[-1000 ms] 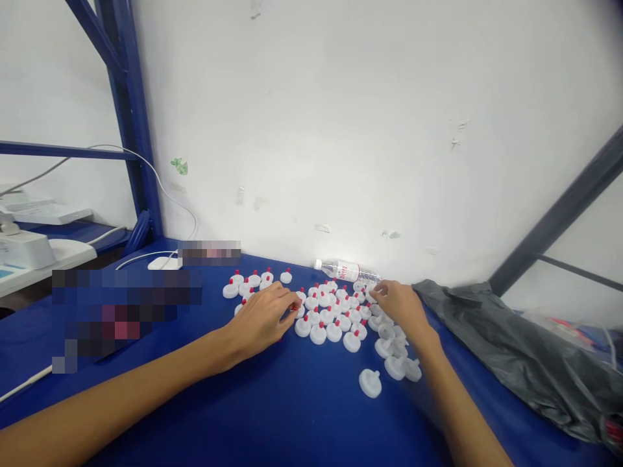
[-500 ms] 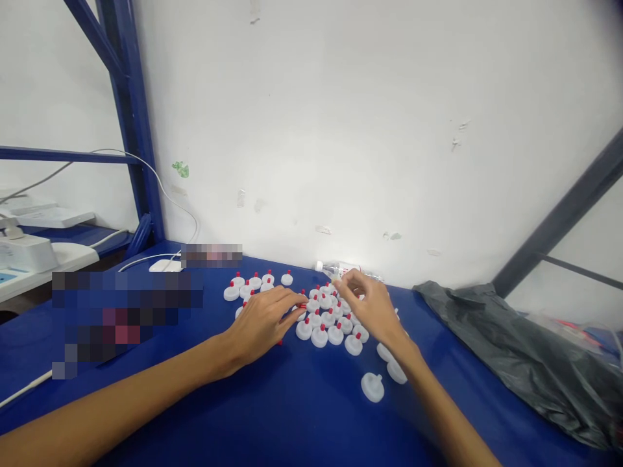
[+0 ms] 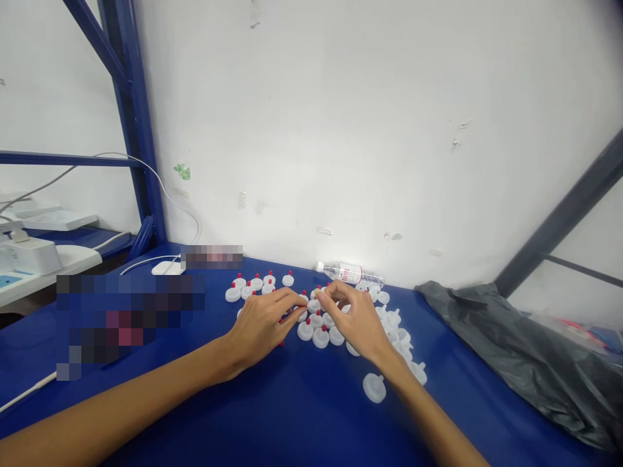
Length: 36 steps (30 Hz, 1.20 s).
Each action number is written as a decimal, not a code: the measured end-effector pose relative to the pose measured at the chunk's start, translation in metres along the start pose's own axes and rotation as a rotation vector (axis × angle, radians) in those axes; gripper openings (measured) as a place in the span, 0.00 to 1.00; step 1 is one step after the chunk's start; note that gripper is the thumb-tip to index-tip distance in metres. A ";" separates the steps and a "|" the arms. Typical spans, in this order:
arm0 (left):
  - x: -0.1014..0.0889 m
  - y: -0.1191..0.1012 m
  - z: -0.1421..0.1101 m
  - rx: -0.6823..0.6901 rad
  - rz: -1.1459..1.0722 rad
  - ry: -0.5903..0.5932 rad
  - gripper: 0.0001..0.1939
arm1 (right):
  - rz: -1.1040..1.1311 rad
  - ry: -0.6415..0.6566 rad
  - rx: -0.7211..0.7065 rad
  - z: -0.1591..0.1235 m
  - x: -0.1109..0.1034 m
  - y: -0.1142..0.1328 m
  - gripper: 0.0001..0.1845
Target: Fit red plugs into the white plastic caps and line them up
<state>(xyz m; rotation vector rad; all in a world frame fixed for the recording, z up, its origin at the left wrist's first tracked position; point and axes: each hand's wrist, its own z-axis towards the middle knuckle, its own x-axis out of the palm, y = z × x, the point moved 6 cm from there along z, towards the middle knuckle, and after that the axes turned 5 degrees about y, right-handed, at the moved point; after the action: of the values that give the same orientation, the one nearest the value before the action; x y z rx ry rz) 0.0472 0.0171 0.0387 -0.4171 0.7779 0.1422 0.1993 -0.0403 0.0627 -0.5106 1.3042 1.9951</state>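
Note:
Many round white plastic lids with short spouts lie on the blue table; a large share carry small red caps on the spouts, such as this red-capped lid (image 3: 320,336). My left hand (image 3: 265,321) is over the left-middle of the group, thumb and forefinger pinched at a small red cap that hardly shows. Beside it, my right hand (image 3: 357,318) has its thumb and forefinger together above the capped lids; what they hold, if anything, is hidden. Under and beyond my right wrist are uncapped lids (image 3: 403,337). One uncapped lid (image 3: 374,388) lies apart, nearer me.
A clear plastic bottle (image 3: 348,272) lies on its side against the white wall. To the right, a dark grey plastic sheet (image 3: 511,350) drapes over the table. A white device (image 3: 168,267) with a cable sits at the back left, near blurred-out items. Blue metal posts (image 3: 134,117) frame the table.
My right hand has shifted left and slightly down, closer to my left hand, uncovering more bottle and uncapped lids. My left hand has barely moved; the red at its fingertips shows less.

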 end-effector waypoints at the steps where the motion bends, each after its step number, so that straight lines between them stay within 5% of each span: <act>1: 0.000 0.001 0.000 -0.002 -0.010 -0.001 0.08 | 0.012 0.003 0.001 0.000 0.001 0.000 0.19; 13: 0.000 0.003 0.000 -0.050 -0.138 0.006 0.08 | 0.196 0.071 0.134 -0.001 0.014 -0.013 0.19; 23: 0.011 0.024 0.004 -0.426 -0.695 0.025 0.16 | 0.280 0.176 0.048 -0.003 0.029 -0.005 0.19; 36: 0.010 0.018 0.001 -0.427 -0.512 0.084 0.04 | 0.334 0.249 0.136 -0.005 0.035 -0.008 0.18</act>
<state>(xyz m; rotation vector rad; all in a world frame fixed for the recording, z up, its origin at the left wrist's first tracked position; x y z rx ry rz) 0.0505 0.0334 0.0270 -1.0190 0.6987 -0.1949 0.1808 -0.0313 0.0328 -0.5147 1.7625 2.1397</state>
